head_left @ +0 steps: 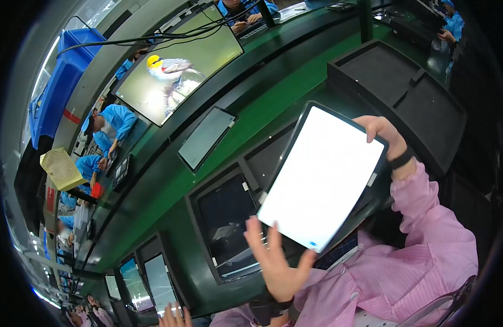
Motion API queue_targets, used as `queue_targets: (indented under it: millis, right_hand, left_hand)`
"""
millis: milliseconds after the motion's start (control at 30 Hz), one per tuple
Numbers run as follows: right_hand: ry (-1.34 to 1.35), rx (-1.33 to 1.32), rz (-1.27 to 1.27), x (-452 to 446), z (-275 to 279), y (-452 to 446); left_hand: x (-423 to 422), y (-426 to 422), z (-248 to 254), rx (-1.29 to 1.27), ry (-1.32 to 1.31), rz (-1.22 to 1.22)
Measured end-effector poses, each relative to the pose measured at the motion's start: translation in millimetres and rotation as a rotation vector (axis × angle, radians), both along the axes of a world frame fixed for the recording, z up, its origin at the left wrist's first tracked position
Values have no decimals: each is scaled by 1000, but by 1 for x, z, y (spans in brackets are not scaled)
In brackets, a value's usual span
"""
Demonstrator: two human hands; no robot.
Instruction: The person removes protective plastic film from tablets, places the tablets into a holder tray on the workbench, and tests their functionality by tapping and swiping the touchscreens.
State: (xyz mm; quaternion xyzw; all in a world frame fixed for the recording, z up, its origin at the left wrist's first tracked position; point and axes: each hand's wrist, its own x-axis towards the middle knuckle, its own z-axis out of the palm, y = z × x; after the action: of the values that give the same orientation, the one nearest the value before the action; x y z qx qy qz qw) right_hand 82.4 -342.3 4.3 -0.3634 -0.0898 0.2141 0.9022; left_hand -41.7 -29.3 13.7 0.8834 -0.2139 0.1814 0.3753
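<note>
A tablet with a blank white lit screen (325, 174) is held up at a tilt, and a small blue mark shows at its lower edge. My right hand (383, 135) grips its upper right corner, thumb over the front. By the lower left edge my left hand (278, 264) has its fingers spread and grips nothing; whether a fingertip touches the tablet is unclear. Beneath and left of the tablet, a dark-screened tablet (227, 223) lies in a black tray (196, 210). Another tablet (208, 138) rests on the green bench (172, 215).
An empty-looking black tray (425, 103) is at the upper right. Tablets in trays (160, 278) stand at the lower left, near a co-worker's hand (174, 317). A monitor (180, 65) shows a bird. Across the bench, co-workers in blue (115, 122) sit below a blue bin (61, 82).
</note>
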Motion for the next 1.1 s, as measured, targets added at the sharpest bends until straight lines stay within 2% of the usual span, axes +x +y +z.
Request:
queue_targets:
  millis: [67, 100, 167, 233, 367, 467, 567, 667, 733, 800, 900, 933, 1100]
  right_hand:
    - [-61, -117, 44, 7, -4, -2]
    - [-78, -93, 134, 13, -8, 2]
    - [-114, -57, 315, 23, -15, 8]
    - [-86, -133, 439, 33, -9, 26]
    - [-89, -301, 597, 64, -17, 48]
    - [-19, -376, 614, 78, -17, 67]
    - [-247, -693, 691, 92, -25, 80]
    - [-542, -981, 567, 81, -11, 94]
    - [-727, -1066, 419, 68, -6, 103]
    - [-895, -1046, 212, 52, -8, 113]
    - [-1239, -1161, 132, 34, -11, 124]
    - [-1181, -1214, 223, 28, -9, 127]
    - [-1336, -1201, 80, 18, -17, 134]
  left_hand:
    - [11, 10, -6, -130, 83, 89]
    - [17, 15, -9, -190, 162, 98]
    - [19, 21, -6, -559, 690, -91]
    - [19, 32, -31, -507, 901, -275]
    - [7, 24, -48, -604, 1059, -137]
    - [-7, 9, -47, -812, 1052, -26]
    - [-16, 2, -45, -947, 1064, 39]
    - [-21, 5, -55, -1015, 1087, 76]
    - [-24, 9, -64, -1018, 1092, 68]
    - [-24, 6, -72, -1062, 1111, 109]
    - [-23, -3, -63, -1161, 1103, 104]
    - [-25, -6, -58, -1197, 1096, 90]
    - [-39, -12, -54, -1141, 1037, 50]
